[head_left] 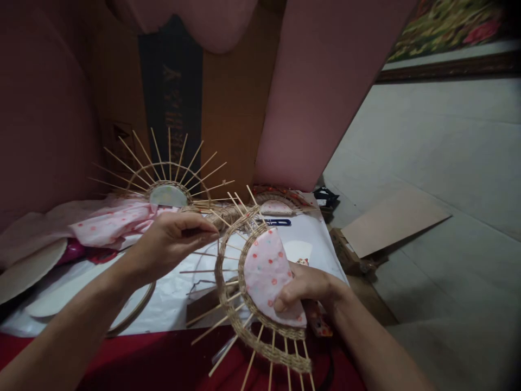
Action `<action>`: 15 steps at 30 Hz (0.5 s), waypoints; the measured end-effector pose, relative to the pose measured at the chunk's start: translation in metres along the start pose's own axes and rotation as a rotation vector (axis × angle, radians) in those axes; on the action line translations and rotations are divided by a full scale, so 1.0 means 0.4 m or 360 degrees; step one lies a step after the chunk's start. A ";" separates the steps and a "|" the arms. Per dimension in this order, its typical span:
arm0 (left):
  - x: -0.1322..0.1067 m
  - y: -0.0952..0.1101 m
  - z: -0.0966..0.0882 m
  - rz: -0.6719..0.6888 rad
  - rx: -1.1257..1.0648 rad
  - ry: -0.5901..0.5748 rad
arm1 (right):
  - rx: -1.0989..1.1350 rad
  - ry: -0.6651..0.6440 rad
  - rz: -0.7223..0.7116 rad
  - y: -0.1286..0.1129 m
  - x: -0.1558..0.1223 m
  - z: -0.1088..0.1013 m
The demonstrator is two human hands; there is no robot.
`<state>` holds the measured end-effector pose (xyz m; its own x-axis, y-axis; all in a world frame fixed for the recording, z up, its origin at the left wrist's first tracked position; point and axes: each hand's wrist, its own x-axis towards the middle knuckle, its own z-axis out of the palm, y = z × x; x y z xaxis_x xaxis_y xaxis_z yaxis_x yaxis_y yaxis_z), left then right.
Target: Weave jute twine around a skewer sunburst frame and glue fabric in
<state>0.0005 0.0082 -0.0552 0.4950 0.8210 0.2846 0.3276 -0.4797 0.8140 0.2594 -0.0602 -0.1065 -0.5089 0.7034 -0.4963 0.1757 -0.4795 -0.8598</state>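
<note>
My right hand (307, 288) grips a half-round woven fan frame by its flat side, thumb on the pink dotted cloth centre (264, 266). Thin wooden sticks (222, 328) radiate from that centre. Two bands of twine are woven through them, an inner one against the cloth and an outer band (222, 282) farther out. My left hand (183, 233) is closed in a pinch beside the upper end of the outer band, on what looks like a strand of twine; the strand itself barely shows. Behind the frame, partly hidden, lies a ball of twine (226, 216).
Another stick frame (169, 195) with a pale centre stands at the back left, above crumpled pink cloth (114, 220). A dotted half-round piece (277, 207) and a blue cutter (279, 222) lie at the back. A wooden hoop (136, 309) is at left; cardboard (394, 220) lies right.
</note>
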 end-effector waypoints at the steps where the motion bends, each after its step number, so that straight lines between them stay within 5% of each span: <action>1: 0.002 -0.004 -0.006 0.0031 -0.0008 0.0058 | 0.0036 -0.0032 -0.0035 0.001 0.001 0.001; 8: 0.025 -0.028 -0.025 -0.0177 -0.0244 0.0048 | 0.0262 -0.0269 -0.0068 0.032 0.005 -0.003; 15: 0.037 -0.066 -0.015 -0.0533 -0.0610 0.0068 | 0.0487 -0.0257 -0.0123 0.062 0.007 -0.009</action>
<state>-0.0055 0.0349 -0.0695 0.3774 0.9260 -0.0098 0.1402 -0.0467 0.9890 0.2653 -0.0680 -0.1296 -0.6417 0.6633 -0.3850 -0.1163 -0.5803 -0.8060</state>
